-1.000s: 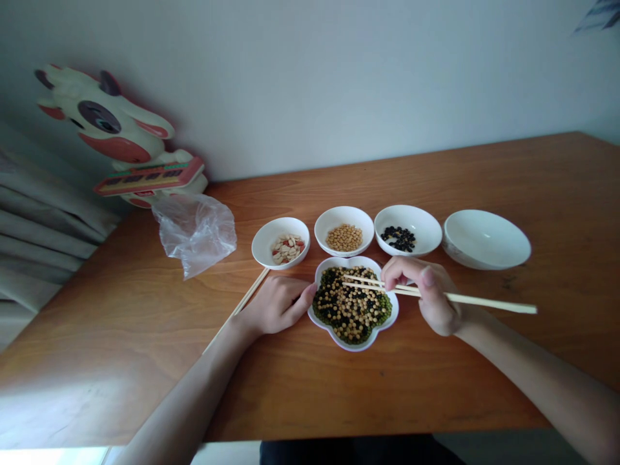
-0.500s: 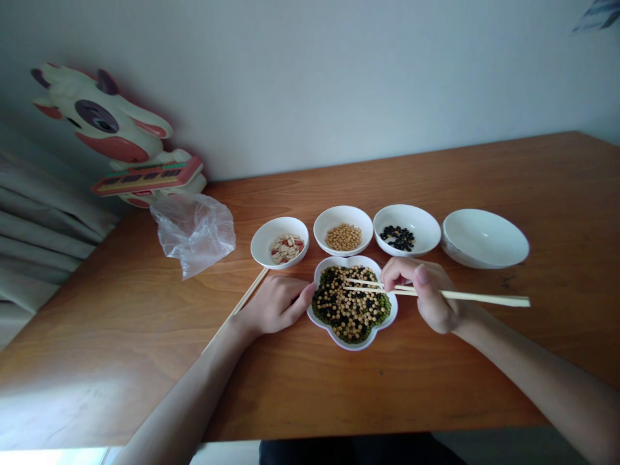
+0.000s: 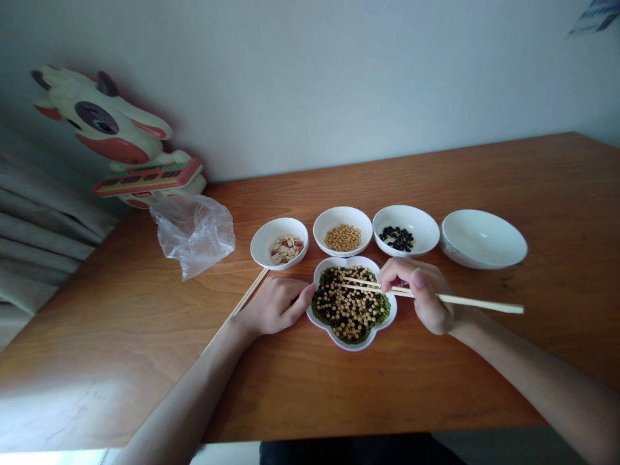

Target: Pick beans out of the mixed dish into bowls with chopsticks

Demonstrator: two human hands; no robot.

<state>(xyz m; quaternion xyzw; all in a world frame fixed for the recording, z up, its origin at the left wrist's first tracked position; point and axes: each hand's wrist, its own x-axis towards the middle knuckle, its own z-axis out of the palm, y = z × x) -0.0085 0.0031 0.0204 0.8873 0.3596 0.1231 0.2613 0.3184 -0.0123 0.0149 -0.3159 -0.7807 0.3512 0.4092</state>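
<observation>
A pair of chopsticks is pinched in my right hand; the tips reach into the mixed beans at the upper part of a white flower-shaped dish. Yellow, black and green beans fill that dish. My left hand rests on the table at the dish's left, its thumb on the rim and the other fingers curled, partly hidden. Behind the dish stand a bowl of yellow beans and a bowl of black beans.
A bowl of pale and reddish flat seeds stands left, a white bowl right. Another pair of chopsticks lies partly under my left forearm. A clear plastic bag and a cow toy with keyboard are at the back left.
My right hand and the chopsticks have shifted slightly left, with the tips a little higher over the beans. My left hand and the dish stay in place.
</observation>
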